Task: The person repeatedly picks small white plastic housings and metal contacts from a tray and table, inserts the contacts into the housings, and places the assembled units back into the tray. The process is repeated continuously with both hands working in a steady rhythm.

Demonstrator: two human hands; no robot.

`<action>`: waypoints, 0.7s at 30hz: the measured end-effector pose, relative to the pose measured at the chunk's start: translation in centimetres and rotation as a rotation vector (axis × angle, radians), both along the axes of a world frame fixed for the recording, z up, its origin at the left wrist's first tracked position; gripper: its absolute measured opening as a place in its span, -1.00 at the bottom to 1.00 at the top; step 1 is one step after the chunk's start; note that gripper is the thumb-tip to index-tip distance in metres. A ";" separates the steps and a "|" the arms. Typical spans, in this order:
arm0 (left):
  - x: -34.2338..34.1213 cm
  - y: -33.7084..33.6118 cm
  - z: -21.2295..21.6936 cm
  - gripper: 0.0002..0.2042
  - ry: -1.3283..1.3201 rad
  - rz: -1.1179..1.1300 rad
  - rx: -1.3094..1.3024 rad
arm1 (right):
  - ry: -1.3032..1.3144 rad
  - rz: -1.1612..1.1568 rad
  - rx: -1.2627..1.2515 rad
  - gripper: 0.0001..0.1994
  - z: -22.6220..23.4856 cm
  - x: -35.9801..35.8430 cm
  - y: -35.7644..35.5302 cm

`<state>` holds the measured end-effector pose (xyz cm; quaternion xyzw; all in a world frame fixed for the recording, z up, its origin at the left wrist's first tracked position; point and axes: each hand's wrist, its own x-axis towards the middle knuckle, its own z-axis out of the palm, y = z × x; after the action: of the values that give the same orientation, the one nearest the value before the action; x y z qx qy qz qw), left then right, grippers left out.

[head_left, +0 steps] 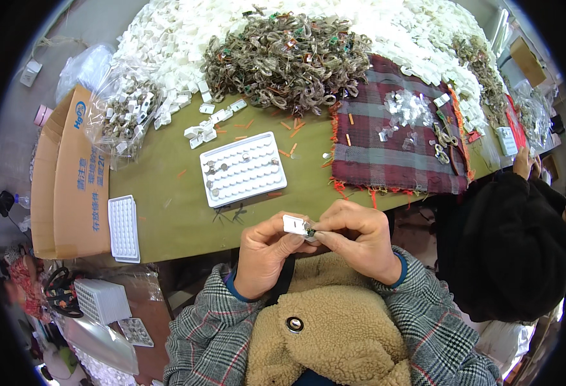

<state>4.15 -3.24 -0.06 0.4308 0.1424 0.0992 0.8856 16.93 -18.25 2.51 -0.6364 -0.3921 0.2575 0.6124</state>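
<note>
Close to my body at the table's front edge, my left hand (pixel 263 254) grips a small white plastic case (pixel 294 224) between thumb and fingers. My right hand (pixel 360 238) pinches a small dark green part (pixel 310 232) at the case's right end; its exact kind is too small to make out. Just beyond my hands lies a white tray (pixel 250 181) with rows of round pockets. Several silvery round pieces (pixel 213 186) sit in it, mostly toward its left side.
A heap of coiled wires (pixel 289 61) lies beyond the tray, before a large pile of white casings (pixel 167 35). Plaid cloth (pixel 386 157) with clear bits covers the right side. A cardboard box (pixel 70 186), a bag (pixel 125 116) and another tray (pixel 124 228) stand left. A co-worker (pixel 508 251) sits right.
</note>
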 end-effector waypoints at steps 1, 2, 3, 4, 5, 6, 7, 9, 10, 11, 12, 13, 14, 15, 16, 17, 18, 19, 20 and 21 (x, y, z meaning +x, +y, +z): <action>-0.1 0.1 0.0 -0.74 0.005 -0.006 -0.044 | -0.075 0.024 0.034 -0.84 0.1 0.1 0.1; -0.1 0.1 -0.1 -0.74 -0.011 -0.010 -0.108 | -0.150 0.048 0.068 -0.83 0.2 0.1 0.3; -0.2 0.2 -0.2 -0.76 0.003 -0.012 -0.116 | -0.159 0.039 0.058 -0.82 0.2 0.1 0.4; -0.2 0.2 -0.3 -0.78 -0.003 -0.014 -0.142 | -0.170 0.027 0.048 -0.82 0.2 0.0 0.6; -0.2 0.2 -0.4 -0.79 -0.008 -0.012 -0.179 | -0.172 0.009 0.039 -0.82 0.2 0.0 0.8; -0.2 0.2 -0.6 -0.80 -0.019 0.018 -0.159 | -0.306 -0.002 0.043 -0.79 0.2 -0.3 0.9; -0.1 0.1 -0.7 -0.81 -0.027 0.052 -0.149 | -0.431 -0.019 0.048 -0.76 0.2 -0.6 1.0; -0.1 0.0 -0.9 -0.81 -0.035 0.098 -0.141 | -0.610 -0.040 0.052 -0.71 -0.1 -1.1 1.3; 0.0 0.1 -1.0 -0.82 -0.036 0.110 -0.142 | -0.665 -0.044 0.051 -0.69 -0.3 -1.2 1.5; 0.1 0.1 -1.0 -0.82 -0.056 0.122 -0.164 | -0.723 -0.049 0.051 -0.67 -0.5 -1.2 1.7; 0.2 0.1 -1.0 -0.82 -0.057 0.136 -0.166 | -0.758 -0.069 0.052 -0.67 -0.7 -1.2 2.0; 0.2 0.1 -0.9 -0.82 -0.007 0.146 -0.135 | -0.749 -0.075 0.065 -0.67 -0.9 -1.0 2.1; 0.1 0.0 -0.7 -0.83 0.020 0.154 -0.127 | -0.739 -0.081 0.075 -0.68 -1.0 -0.9 2.3; 0.0 0.0 -0.5 -0.83 0.048 0.161 -0.120 | -0.725 -0.100 0.100 -0.68 -1.0 -0.8 2.3; 0.0 -0.1 -0.3 -0.82 0.032 0.153 -0.043 | -0.717 -0.087 0.107 -0.68 -1.0 -0.8 2.3; -0.1 -0.1 -0.1 -0.81 0.017 0.145 0.035 | -0.705 -0.086 0.130 -0.69 -0.9 -0.8 2.2; -0.2 -0.1 0.1 -0.79 0.002 0.137 0.113 | -0.688 -0.091 0.152 -0.69 -0.8 -1.0 2.1; -0.3 0.0 0.3 -0.78 -0.011 0.153 0.137 | -0.578 -0.106 0.112 -0.72 -0.5 -1.2 1.8; -0.2 0.0 0.4 -0.77 -0.025 0.168 0.161 | -0.464 -0.127 0.070 -0.74 -0.2 -1.5 1.4; -0.2 0.0 0.4 -0.76 -0.040 0.190 0.181 | -0.352 -0.135 0.041 -0.76 -0.1 -1.7 1.2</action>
<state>3.93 -3.19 0.37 0.4914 0.1551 0.2038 0.8324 15.25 -17.03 2.46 -0.6838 -0.4548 0.0927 0.5631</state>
